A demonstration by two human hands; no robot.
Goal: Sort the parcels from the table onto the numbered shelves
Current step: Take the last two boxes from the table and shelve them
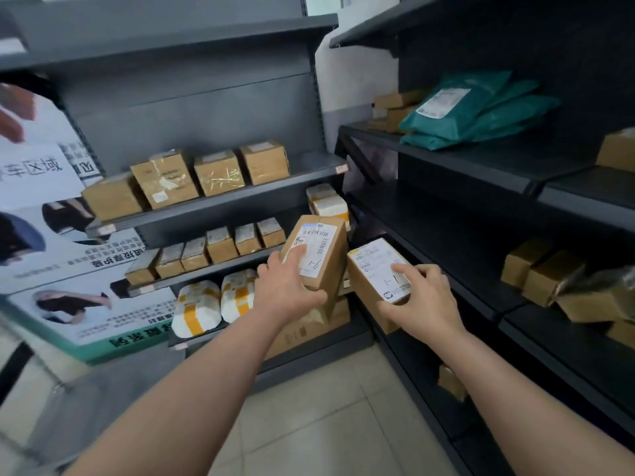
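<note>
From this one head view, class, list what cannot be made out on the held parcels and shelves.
All head view.
- Fine print on the left parcel: too small, partly under the left hand.
- Same on the right parcel; the right hand covers a corner.
- The shelf tag: number too small.
- The low box: partly behind the right forearm.
- The blurred shape, upper left: cut by the edge.

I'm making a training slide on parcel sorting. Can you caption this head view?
Left hand holds one labelled box, right hand a second box, facing grey shelves of parcels.
</note>
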